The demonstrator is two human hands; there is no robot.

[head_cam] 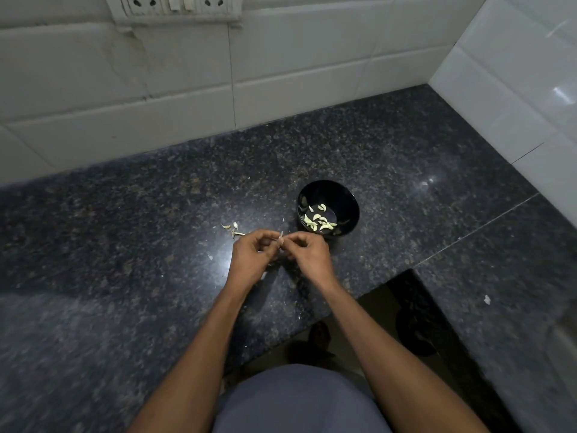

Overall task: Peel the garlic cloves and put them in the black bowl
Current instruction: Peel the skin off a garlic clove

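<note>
A black bowl (342, 200) stands on the dark granite counter and holds several pale peeled garlic cloves (318, 220). Just left of and in front of the bowl, my left hand (251, 256) and my right hand (309, 253) meet above the counter. Their fingertips pinch a small garlic clove (281, 237) between them, with a bit of pale skin sticking up. Most of the clove is hidden by my fingers. A few unpeeled cloves and skin scraps (232, 229) lie on the counter left of my hands.
The counter (125, 245) runs into white tiled walls (187, 98) at the back and right. Its front edge cuts inward below my right arm, showing the floor. Small skin flakes dot the counter near my hands. A socket panel (175, 7) sits high on the back wall.
</note>
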